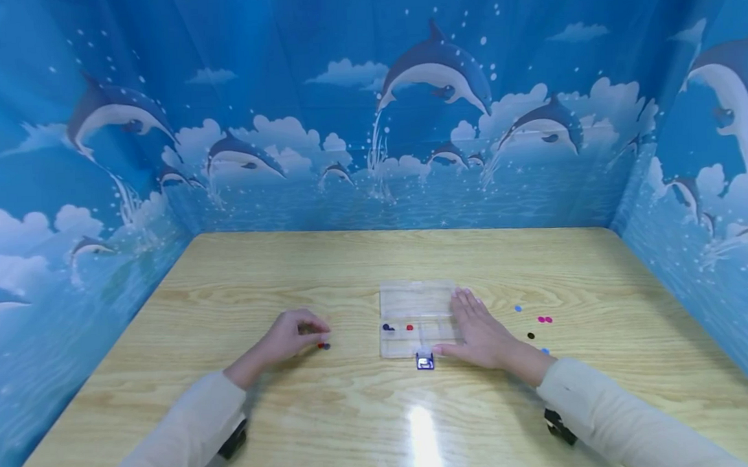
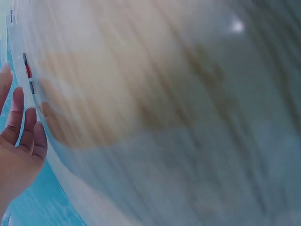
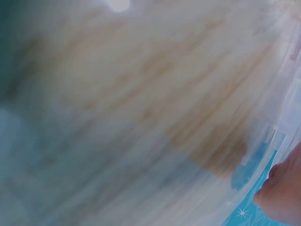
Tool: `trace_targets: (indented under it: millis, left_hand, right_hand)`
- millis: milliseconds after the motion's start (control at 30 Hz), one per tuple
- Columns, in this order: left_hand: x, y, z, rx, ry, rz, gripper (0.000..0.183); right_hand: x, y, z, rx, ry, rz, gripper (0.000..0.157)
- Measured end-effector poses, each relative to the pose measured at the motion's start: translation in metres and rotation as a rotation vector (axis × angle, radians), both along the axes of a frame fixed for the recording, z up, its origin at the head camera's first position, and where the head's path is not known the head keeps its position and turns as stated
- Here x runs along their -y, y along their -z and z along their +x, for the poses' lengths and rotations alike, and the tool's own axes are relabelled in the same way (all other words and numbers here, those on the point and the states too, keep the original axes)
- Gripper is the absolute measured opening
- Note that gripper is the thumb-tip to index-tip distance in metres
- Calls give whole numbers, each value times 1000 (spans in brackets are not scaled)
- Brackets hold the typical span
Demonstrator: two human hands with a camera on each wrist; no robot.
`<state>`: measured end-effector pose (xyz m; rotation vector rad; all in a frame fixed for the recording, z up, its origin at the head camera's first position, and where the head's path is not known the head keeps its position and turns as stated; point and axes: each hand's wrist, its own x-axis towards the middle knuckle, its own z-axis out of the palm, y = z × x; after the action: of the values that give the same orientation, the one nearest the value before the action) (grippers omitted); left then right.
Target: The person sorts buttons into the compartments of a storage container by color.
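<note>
Clear plastic compartment box point(image 1: 417, 314): right hand point(image 1: 481, 338) spread flat over its right side; uneven pressure could tip it.
Left hand point(image 1: 292, 334) curved, grip unclear; fumbling could scatter dark disc point(image 1: 327, 346) toward bench's point(image 1: 331, 410) left edge.

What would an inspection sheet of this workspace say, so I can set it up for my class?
Surface: wood-grain table, glare near the front.
Job's things: clear box, lid open, holding dark pieces and a red piece; more red and dark pieces by the left hand; blue, pink and black pieces lie right of the box.
Clutter: blue-edged item at the box's front, use unclear.
Hands: left at its pieces, pinch unclear; right hand at the box's right side, fingers straight.
Cables: nothing seen.
Surroundings: dolphin backdrop behind and at both sides.
</note>
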<state>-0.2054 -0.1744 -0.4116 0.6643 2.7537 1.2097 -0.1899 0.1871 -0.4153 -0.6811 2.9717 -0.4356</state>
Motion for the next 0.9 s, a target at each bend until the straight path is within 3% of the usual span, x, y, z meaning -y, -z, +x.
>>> trace_targets:
  millis: [267, 433, 900]
  left_hand:
    - [5, 2, 0, -44, 80, -5, 14]
    - [6, 2, 0, -32, 82, -28, 11]
    - [6, 3, -1, -89, 88, -67, 6]
  right_hand:
    - [0, -1, 0, 7, -1, -2, 101]
    - [0, 0, 0, 3, -5, 1, 101]
    - [-1, 2, -1, -13, -8, 2, 101]
